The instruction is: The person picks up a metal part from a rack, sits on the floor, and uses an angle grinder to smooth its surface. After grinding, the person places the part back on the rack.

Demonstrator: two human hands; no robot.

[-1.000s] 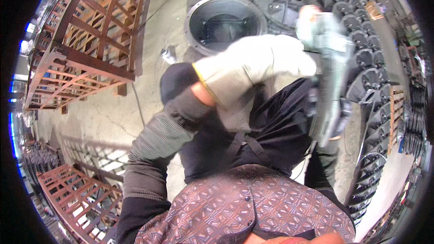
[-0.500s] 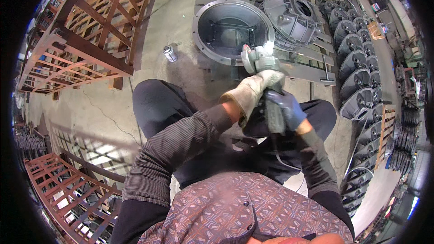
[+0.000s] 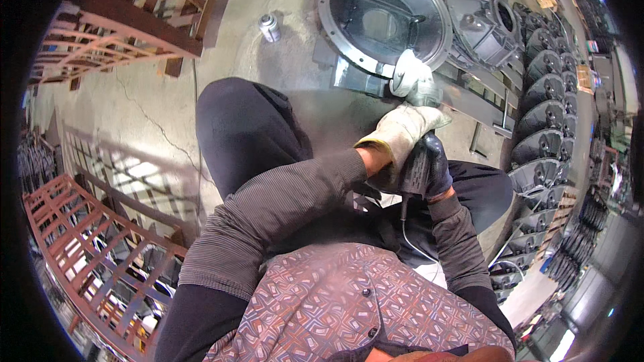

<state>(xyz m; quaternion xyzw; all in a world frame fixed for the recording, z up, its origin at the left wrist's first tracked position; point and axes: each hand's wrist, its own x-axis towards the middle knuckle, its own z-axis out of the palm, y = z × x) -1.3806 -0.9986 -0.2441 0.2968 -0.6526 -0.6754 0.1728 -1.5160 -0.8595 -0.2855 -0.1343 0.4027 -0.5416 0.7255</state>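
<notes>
My left hand (image 3: pixel 404 130), in a cream work glove, is closed round the front of an angle grinder (image 3: pixel 417 173). My right hand (image 3: pixel 439 164), in a dark blue glove, grips the grinder's rear body, with the power cord trailing below it. The disc end of the grinder meets the near rim of a large round metal housing (image 3: pixel 350 55); a bright glare there hides whether they touch. This housing is bowl-like, with a flat flange dotted with holes, and its hollow side faces up.
A second metal housing (image 3: pixel 477 23) stands just right of it. Rows of similar castings (image 3: pixel 542 117) line the right side. At left are a spray can (image 3: pixel 270 29), a rust-brown slatted rack (image 3: pixel 134 20) and a lower rack (image 3: pixel 100 248).
The view has shifted, so the housing and can sit higher in the picture. The grinder stays by the near rim, its head turned somewhat. Both hands keep their hold.
</notes>
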